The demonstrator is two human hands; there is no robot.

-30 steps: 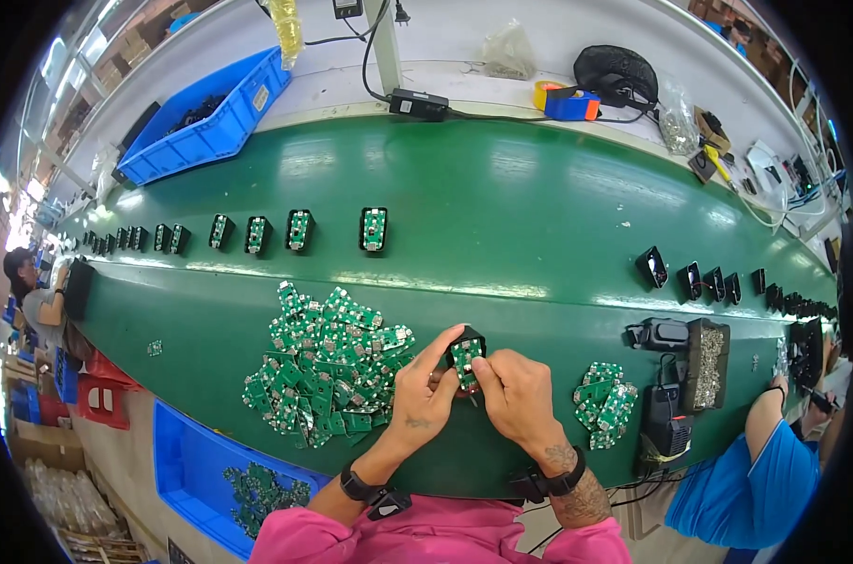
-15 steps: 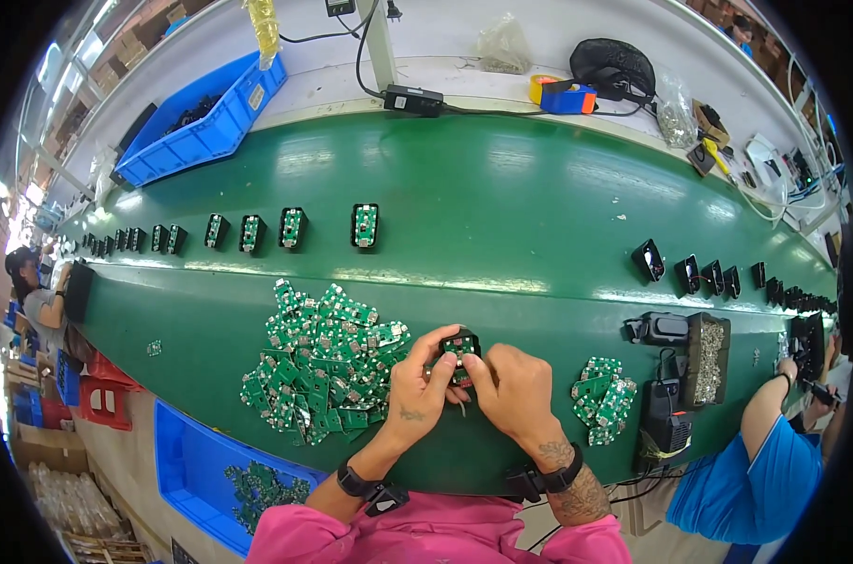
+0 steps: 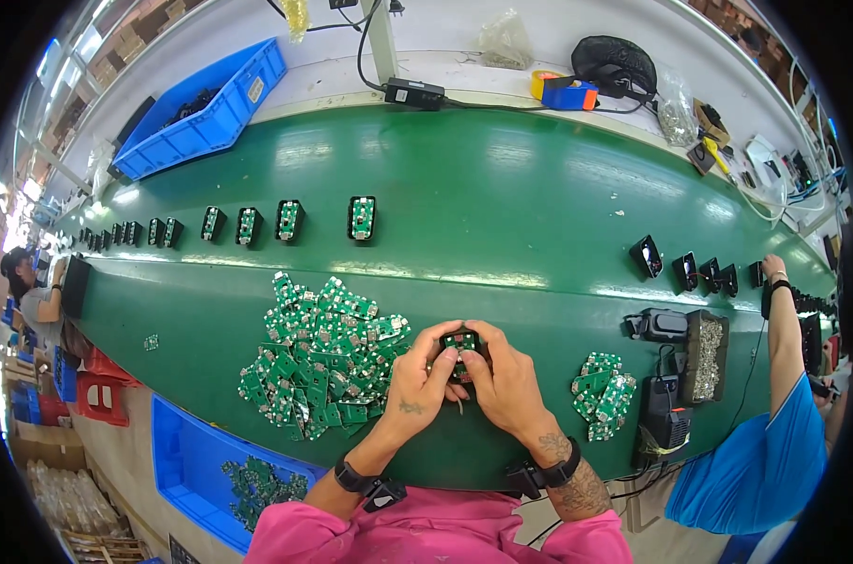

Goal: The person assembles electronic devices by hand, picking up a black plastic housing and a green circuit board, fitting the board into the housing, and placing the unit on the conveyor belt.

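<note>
Between both hands, low over the green table, I hold a small black plastic housing [image 3: 460, 339] with a green circuit board in it. My left hand [image 3: 421, 378] wraps its left side, the thumb on the board. My right hand [image 3: 504, 374] grips the right side, its thumb pressing the board too and its fingers round the far end. The fingers hide much of the housing. A large heap of green circuit boards [image 3: 318, 362] lies just left of my left hand. A smaller pile of boards [image 3: 603, 397] lies right of my right hand.
A row of board-filled housings [image 3: 362, 219] runs off to the left; black housings [image 3: 647, 257] line the right. A tray of small metal parts [image 3: 705, 362] stands beside black devices. Blue bins sit at back left [image 3: 201, 122] and below the table edge [image 3: 177, 461]. A co-worker's arm [image 3: 782, 338] reaches in at right.
My right hand has shifted from a bent-finger grip to fingers wrapped round the housing's far end. The co-worker's arm at right has stretched out to the row of black housings.
</note>
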